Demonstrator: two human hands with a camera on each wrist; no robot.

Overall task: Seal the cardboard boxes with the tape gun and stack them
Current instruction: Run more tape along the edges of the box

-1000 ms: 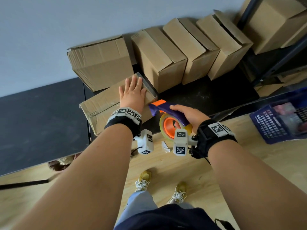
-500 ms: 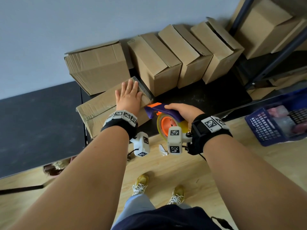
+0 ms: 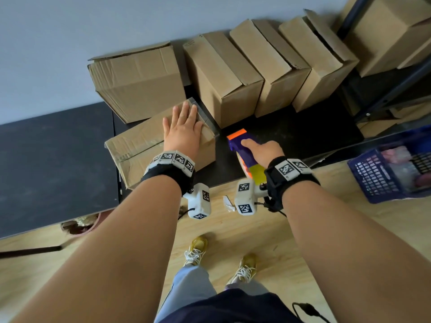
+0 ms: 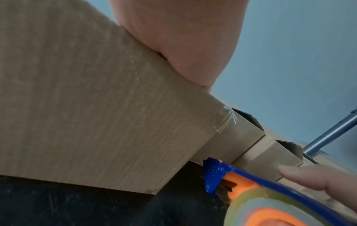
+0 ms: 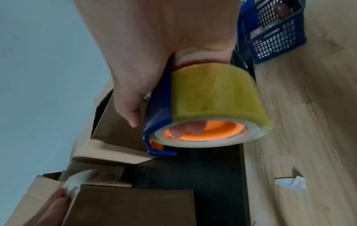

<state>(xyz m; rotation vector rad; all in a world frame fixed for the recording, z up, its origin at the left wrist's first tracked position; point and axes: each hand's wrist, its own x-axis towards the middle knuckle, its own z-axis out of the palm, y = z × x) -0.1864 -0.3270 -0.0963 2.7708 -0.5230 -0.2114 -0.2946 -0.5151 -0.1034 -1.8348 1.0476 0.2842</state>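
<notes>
Pressing L hand (image 3: 183, 132) flat on box (image 3: 137, 145), R hand (image 3: 265, 151) gripping tape gun (image 3: 242, 148)

Pale wall (image 3: 70, 31), wood floor (image 3: 256, 234) (dark table (image 3: 46, 164)).

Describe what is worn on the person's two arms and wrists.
Both forearms are bare, with no sleeves. Each wrist carries a black strap topped by a band of white blocks printed with black square markers. A white marker-covered camera housing hangs below each wrist, with a thin black cable.
</notes>
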